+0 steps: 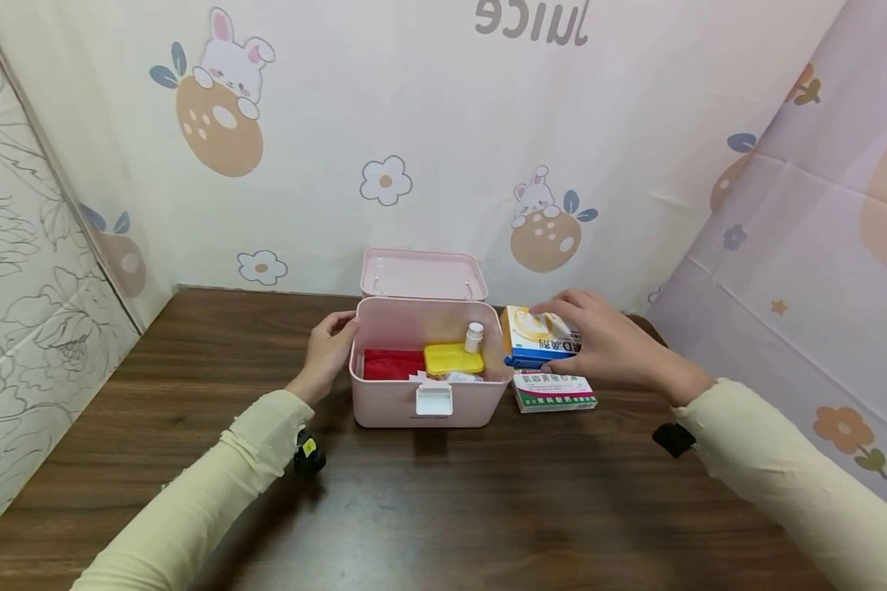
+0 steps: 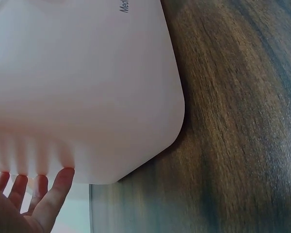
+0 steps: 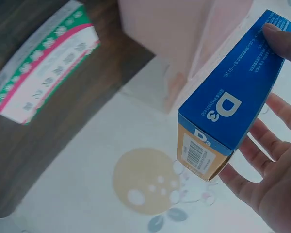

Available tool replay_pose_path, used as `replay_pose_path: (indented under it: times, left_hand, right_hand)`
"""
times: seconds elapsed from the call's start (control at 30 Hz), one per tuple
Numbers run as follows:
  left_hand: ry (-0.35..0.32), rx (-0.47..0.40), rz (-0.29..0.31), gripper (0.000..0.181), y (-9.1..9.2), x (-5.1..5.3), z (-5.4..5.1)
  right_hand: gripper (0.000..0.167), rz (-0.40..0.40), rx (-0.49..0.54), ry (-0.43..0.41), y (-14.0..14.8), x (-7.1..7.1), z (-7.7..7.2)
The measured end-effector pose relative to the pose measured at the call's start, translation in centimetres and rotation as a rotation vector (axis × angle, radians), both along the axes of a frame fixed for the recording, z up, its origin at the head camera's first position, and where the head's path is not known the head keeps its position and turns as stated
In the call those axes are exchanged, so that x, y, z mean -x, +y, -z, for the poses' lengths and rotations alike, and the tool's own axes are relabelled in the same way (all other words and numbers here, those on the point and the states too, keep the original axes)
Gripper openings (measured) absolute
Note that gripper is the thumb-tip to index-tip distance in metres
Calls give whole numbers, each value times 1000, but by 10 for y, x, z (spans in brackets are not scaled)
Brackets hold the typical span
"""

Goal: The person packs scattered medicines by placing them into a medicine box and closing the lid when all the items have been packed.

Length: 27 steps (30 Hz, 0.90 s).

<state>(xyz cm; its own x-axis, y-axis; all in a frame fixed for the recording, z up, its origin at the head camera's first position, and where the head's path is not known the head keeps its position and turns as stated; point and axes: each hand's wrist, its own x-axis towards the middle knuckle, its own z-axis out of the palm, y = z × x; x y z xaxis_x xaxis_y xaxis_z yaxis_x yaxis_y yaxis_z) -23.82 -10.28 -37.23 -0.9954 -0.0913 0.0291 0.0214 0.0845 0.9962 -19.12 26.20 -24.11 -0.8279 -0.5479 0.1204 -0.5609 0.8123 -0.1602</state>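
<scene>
1. Head view: right hand (image 1: pixel 606 338) covers part of the blue-and-white D3 box (image 1: pixel 536 344), so some print's hidden. That box is held just right of the pink case (image 1: pixel 392 407), behind a green-and-white carton (image 1: pixel 554 394). The case's front wall hides the bottoms of the red pouch (image 1: pixel 392 366) and yellow container (image 1: pixel 445 360).
2. Left wrist: case lettering cuts off after "Med". Left hand (image 2: pixel 46 208) has slightly spread fingertips touching the case's side.
3. Right wrist: hand's cropped, thumb and fingers pinching the D3 box; carton print's too blurry.

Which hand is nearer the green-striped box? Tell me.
Right. The right hand is close by the green-striped box; the left hand is across the pink case from it.
</scene>
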Motion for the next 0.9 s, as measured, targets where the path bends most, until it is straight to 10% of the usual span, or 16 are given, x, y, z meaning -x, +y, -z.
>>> replay_pose_path:
  times: [0.9]
  left_hand:
    - [16, -14, -10, 39, 1, 1, 2]
  right_hand:
    - [71, -68, -10, -89, -104, 51, 1]
